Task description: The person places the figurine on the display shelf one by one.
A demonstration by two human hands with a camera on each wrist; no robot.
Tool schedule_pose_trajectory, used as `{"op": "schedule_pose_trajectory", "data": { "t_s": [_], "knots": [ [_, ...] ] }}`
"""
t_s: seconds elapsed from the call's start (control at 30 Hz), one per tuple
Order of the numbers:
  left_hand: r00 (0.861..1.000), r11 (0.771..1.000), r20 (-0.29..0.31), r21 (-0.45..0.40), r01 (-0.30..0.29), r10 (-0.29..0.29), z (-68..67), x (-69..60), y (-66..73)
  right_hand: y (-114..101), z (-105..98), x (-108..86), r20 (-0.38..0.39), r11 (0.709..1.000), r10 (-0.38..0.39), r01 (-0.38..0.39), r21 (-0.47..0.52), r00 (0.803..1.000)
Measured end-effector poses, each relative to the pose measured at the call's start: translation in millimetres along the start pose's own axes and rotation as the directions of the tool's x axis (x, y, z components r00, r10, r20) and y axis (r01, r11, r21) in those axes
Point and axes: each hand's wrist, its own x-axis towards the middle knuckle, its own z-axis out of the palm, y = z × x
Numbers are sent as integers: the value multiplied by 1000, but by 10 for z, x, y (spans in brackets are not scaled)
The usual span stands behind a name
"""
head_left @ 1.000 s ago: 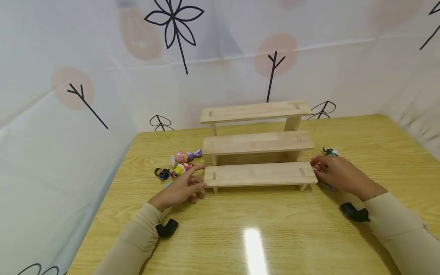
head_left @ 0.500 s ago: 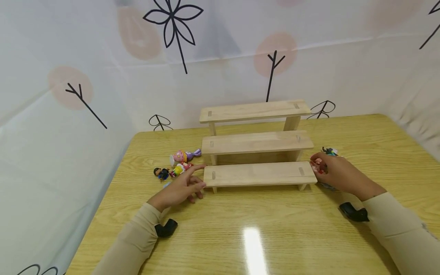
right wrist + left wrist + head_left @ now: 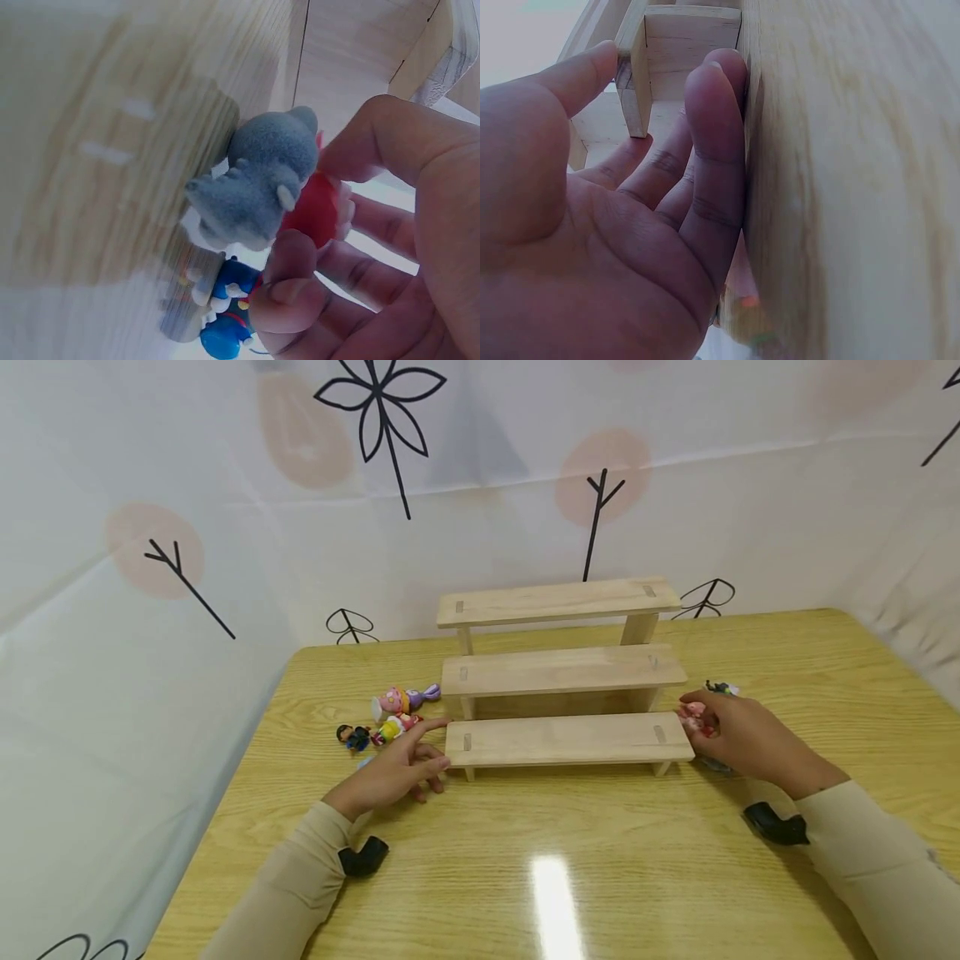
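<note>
Right hand (image 3: pixel 742 739) pinches a red-and-pink figurine (image 3: pixel 313 214) (fuzzy grey figurine (image 3: pixel 259 184) beside it); left hand (image 3: pixel 392 772), fingers spread, touches a pale three-tiered wooden stand (image 3: pixel 570 740). Yellow wood-grained tabletop (image 3: pixel 457 860) lies beneath.

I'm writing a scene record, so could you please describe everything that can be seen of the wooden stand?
The wooden stand looks pale and unpainted, with visible grain. Its three planks rise like steps toward the back on supports, with small rectangular joint marks near their ends. It stands upright on the table. The left hand touches the left end of the lowest plank; contact with the right hand is unclear.
</note>
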Motion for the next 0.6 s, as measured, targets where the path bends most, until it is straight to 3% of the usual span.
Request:
{"op": "schedule_pose_trajectory", "data": {
  "t_s": [0.6],
  "knots": [
    [1000, 1000, -3, -12, 16, -16, 2, 14, -7, -37, -93, -23, -112, 998, 53, -51, 23, 992]
  ]
}}
